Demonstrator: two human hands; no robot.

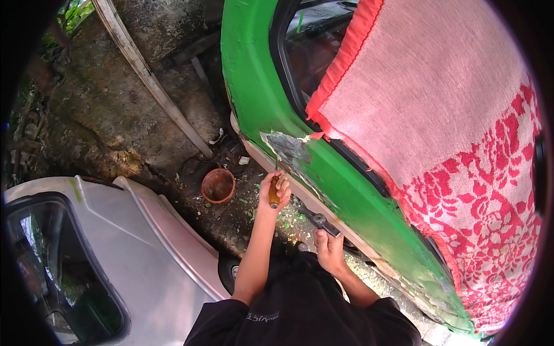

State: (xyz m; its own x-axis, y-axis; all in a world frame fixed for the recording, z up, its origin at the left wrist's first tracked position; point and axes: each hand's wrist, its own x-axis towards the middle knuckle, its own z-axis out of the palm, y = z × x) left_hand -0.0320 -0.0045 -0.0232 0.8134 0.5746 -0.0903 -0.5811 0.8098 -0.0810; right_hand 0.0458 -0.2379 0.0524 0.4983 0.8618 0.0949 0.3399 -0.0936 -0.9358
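My left hand [274, 189] is closed round the amber handle of a screwdriver [273, 199]. Its thin shaft points away from me, toward a torn, peeling patch [291, 151] on the green car body [254, 109]. Bare grey surface shows in that patch, with ragged paint edges around it. Whether the screwdriver's tip touches the body I cannot tell. Lower and to the right, my right hand [330, 249] grips a pair of dark metal pliers [319, 219], jaws pointing up and left, close beside the car's pale lower edge [323, 212].
A pink and red floral towel [438, 109] covers much of the green car. On the left stands a silver car [133, 242]. Between the cars, a terracotta pot [218, 185] sits on ground strewn with paint flakes. A long pale strip [150, 81] lies beyond it.
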